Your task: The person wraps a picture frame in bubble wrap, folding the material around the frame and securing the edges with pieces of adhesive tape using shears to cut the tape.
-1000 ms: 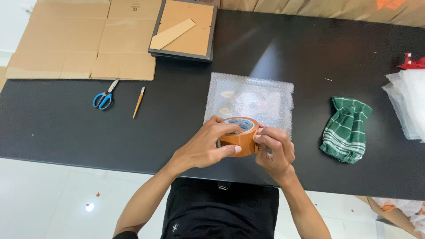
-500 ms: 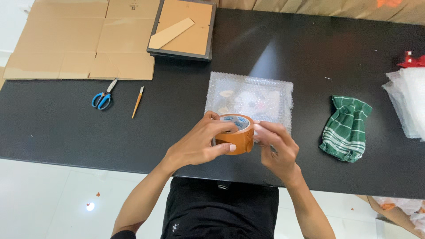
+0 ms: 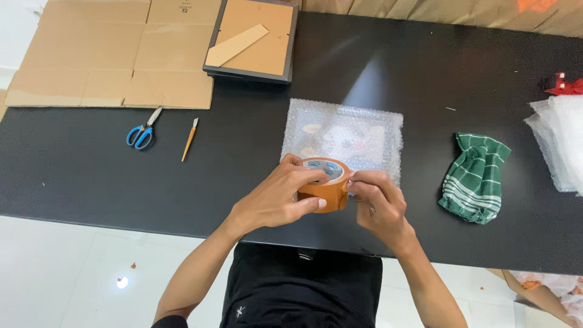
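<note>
**Two hands on a roll of brown tape, above a bubble-wrapped flat item on a black table**

View from a head cam, looking down. Left hand [image 3: 276, 203] is curled round a roll of brown tape [image 3: 323, 184], thumb on the near side, fingers over the top & far side; a firm grip, hand mostly closed on the roll. Right hand [image 3: 378, 203] is at the roll's right edge w/ fingertips pinched together against it, seemingly on the tape's loose end, tho the end itself is too small to make out. The roll sits just above the table [image 3: 91, 176], near its front edge, overlapping the near edge of the bubble-wrapped package [image 3: 349, 133].

Progress, as a judgement: the flat item looks fully covered in bubble wrap, so wrapping seems done. No strip of tape shows on the wrap, and no length is pulled off the roll yet, so taping appears not started.

Orientation: the roll's round opening faces up & a bit toward the camera, so its axis is near upright, tilted slightly. The package lies flat, long axis running left–right across the table.

Elsewhere: blue-handled scissors [image 3: 141, 133] & a small orange-handled knife [image 3: 189, 140] well off to the left; flattened cardboard [image 3: 103, 54] & a dark frame [image 3: 255, 39] at the far left; a green striped cloth [image 3: 477, 179] to the right; more clear wrap [image 3: 559, 143] at the right edge.
</note>
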